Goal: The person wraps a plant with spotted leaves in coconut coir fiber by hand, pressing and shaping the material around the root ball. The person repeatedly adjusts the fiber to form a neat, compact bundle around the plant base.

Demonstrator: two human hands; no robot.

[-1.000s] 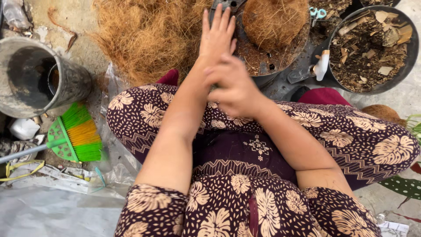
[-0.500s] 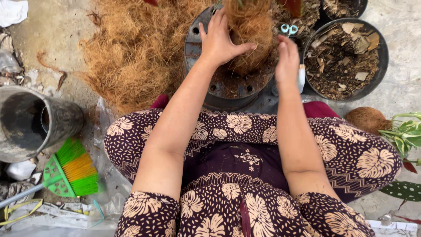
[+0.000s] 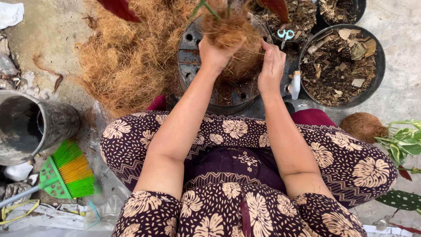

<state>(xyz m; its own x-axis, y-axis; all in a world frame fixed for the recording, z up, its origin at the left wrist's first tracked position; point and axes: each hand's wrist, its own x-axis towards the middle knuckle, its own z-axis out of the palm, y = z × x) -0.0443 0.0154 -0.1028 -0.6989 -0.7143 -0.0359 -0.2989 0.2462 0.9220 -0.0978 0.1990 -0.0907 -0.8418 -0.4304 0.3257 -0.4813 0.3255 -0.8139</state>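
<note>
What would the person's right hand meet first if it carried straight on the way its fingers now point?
The right hand points up the picture, fingertips against the coir-wrapped root ball. Straight on, it would probably meet the small scissors beyond; depth is unclear.

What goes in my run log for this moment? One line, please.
left hand: grips fibre ball | right hand: pressed to ball | below: black pot | scissors behind

She wears a dark maroon dress (image 3: 245, 175) printed all over with cream leaves and zigzag bands. Both forearms are bare, no sleeves in sight. Neither the left hand (image 3: 219, 55) nor the right hand (image 3: 272, 66) shows rings or gloves.
</note>
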